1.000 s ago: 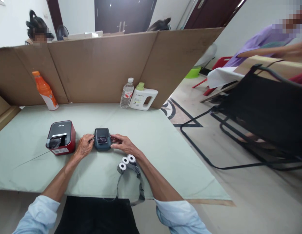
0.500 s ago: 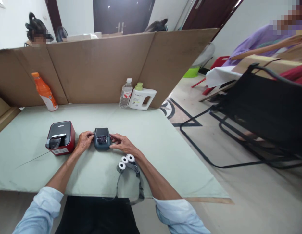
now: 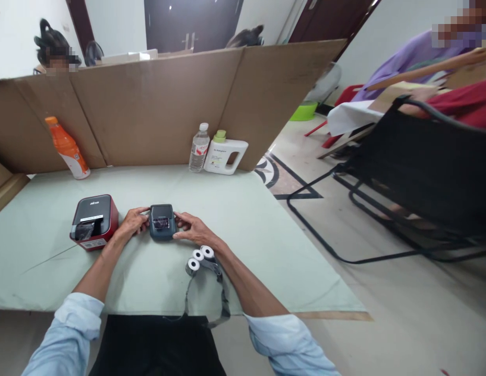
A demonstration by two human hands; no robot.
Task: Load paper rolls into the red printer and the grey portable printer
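Observation:
A small dark blue device, which looks like a portable label printer [image 3: 162, 222], lies on the green cloth between my hands. My left hand [image 3: 134, 221] is at its left side, with the index finger stretched to the upper left corner and the other fingers curled. My right hand [image 3: 192, 228] grips its right edge, thumb low and fingers higher up. Left of my left hand stands a red and black printer [image 3: 94, 222]. Beside my right forearm are several small white paper rolls [image 3: 198, 255] joined to a dark strap-like strip [image 3: 223, 295] that hangs over the table edge.
A cardboard screen [image 3: 157, 109] closes off the table's far side. Against it stand an orange bottle [image 3: 68, 149], a clear water bottle [image 3: 199, 149] and a white jug [image 3: 225, 154]. A black folding chair [image 3: 415, 177] is at the right, where people sit. Others are behind the screen.
The fingers of my left hand have shifted, the index now stretched along the device's upper left corner. My right hand keeps its hold. The view has moved slightly.

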